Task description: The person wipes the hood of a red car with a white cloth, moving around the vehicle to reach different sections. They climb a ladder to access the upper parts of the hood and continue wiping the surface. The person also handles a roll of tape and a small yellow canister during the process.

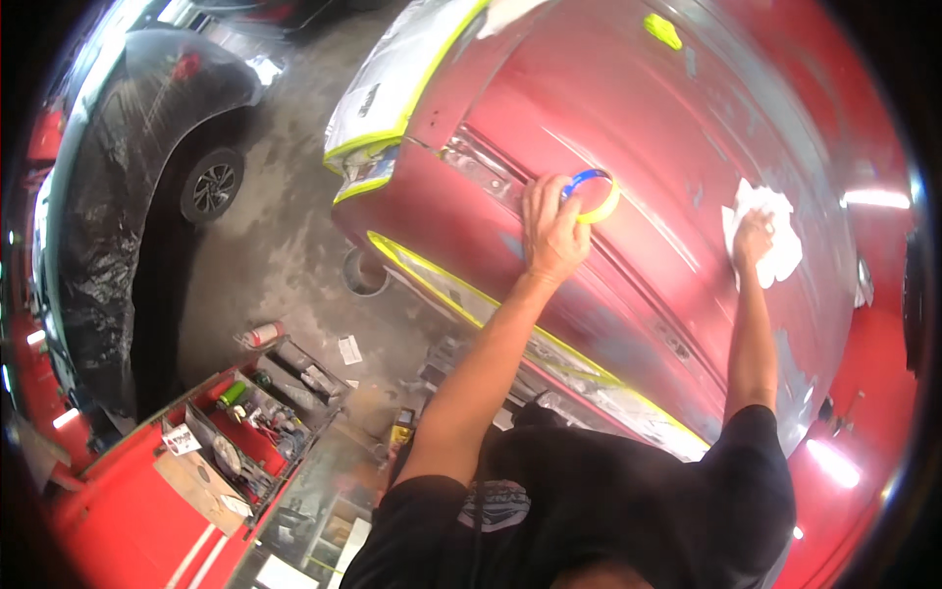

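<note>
My left hand [555, 234] grips a roll of yellow masking tape [608, 207] with a blue inner ring, its fingers closed on the near side. That hand is over the dull red car body [628, 128], beside a long recessed channel. Further right, my right hand [754, 239] is closed on a crumpled white wipe [782, 253] and presses it against the bodywork. Grey patches mark the red paint. Yellow tape [446, 292] edges a masked opening along the near side. A bright yellow-green crumpled scrap [662, 31] lies on the far part of the body.
White masking sheet [378, 93] covers part of the car at upper left. A plastic-draped car [137, 128] stands further left. At lower left is a red tool cart [118, 515] with tools and cardboard. A round bucket [365, 275] is on the floor by the car.
</note>
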